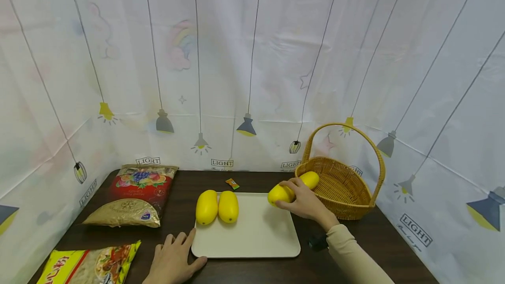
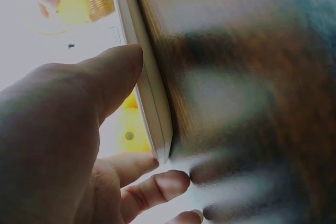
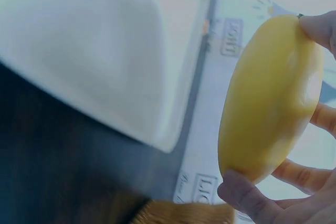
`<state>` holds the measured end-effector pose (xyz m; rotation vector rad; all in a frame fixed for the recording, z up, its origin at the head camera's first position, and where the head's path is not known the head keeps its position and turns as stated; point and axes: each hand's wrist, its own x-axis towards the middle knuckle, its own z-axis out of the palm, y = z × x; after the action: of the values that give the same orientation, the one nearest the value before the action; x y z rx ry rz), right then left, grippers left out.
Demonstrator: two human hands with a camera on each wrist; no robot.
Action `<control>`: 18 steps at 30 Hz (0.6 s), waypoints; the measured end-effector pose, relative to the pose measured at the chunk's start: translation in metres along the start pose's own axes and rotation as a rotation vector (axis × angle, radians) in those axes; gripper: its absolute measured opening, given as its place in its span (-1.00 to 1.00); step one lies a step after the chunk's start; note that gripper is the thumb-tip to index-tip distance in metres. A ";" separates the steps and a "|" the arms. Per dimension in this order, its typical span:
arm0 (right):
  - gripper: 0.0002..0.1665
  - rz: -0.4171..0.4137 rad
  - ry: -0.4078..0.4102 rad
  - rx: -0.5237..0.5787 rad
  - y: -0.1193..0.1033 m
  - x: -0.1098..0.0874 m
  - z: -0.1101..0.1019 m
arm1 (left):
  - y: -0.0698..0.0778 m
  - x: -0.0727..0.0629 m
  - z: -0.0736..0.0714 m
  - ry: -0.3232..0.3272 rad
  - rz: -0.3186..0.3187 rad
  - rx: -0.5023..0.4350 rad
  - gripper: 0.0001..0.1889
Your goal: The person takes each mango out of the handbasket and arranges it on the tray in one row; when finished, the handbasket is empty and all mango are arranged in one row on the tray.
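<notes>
My right hand grips a smooth yellow melon above the right end of a cream tray. Thumb and fingers clasp its two ends in the right wrist view. More yellow shows past this hand at the basket's rim; the hand hides whether it belongs to another melon. Two yellow melons, one beside the other, lie on the tray's left part. At the tray's near left corner rests my left hand, fingers spread, thumb and index finger touching the edge.
A wicker basket with a tall handle stands right of the tray. A small orange packet lies behind it. Leftward are a red and gold candy bag and a yellow food packet. A small black object sits near my right sleeve.
</notes>
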<state>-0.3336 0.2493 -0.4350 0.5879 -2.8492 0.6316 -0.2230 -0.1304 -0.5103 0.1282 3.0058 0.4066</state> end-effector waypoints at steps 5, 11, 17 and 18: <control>-0.28 -0.002 -0.037 0.017 -0.007 -0.001 0.021 | -0.001 0.000 0.001 0.003 -0.003 -0.001 -0.02; -0.22 0.009 -0.076 0.033 -0.009 -0.002 0.043 | -0.002 0.000 0.001 0.007 0.000 0.003 -0.01; -0.17 -0.001 -0.085 0.062 -0.014 -0.001 0.054 | -0.001 0.000 0.001 -0.002 -0.005 0.001 -0.01; -0.17 -0.004 -0.086 0.060 -0.015 -0.001 0.055 | -0.001 0.000 0.001 -0.002 -0.004 0.002 -0.01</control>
<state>-0.3304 0.2130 -0.4791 0.6448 -2.9171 0.7108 -0.2232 -0.1311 -0.5114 0.1221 3.0040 0.4029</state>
